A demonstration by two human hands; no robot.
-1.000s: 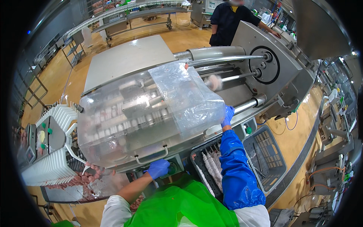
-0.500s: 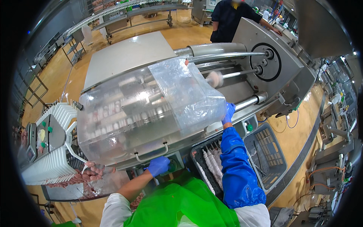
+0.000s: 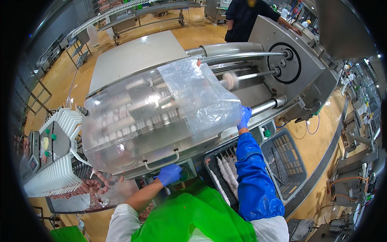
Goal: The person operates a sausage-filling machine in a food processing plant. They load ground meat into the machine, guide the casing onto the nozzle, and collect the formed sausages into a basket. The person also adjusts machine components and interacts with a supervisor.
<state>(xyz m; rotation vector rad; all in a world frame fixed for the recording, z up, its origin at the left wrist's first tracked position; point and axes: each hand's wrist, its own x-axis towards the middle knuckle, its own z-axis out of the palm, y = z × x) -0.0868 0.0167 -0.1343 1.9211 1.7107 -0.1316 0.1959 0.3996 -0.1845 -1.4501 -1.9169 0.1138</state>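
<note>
A stainless-steel machine stands before me under a clear cover (image 3: 133, 133) with a bent metal handle (image 3: 163, 161). My left hand (image 3: 169, 174), blue-gloved, is curled just below that handle, beside a green round knob (image 3: 184, 174); what lies inside its fingers is hidden. My right hand (image 3: 244, 117), also blue-gloved, is at the right edge of a clear plastic sheet (image 3: 197, 94) draped over the cover, next to a thick metal tube (image 3: 264, 107). Its fingers are partly hidden. A blurred pinkish-white piece (image 3: 230, 80) sits on a metal rod (image 3: 256, 75) beyond the sheet.
White hooks (image 3: 52, 177) at the left carry linked sausages (image 3: 94, 187) above a metal tray. Below my right arm are a black crate (image 3: 213, 171) with long white pleated sticks and a grey crate (image 3: 288, 165). A person in dark clothing (image 3: 246, 20) stands behind the machine.
The white hooks and hanging sausages at the left have shifted slightly. The blurred piece on the rod looks a little different in outline. Both my hands stay in nearly the same places.
</note>
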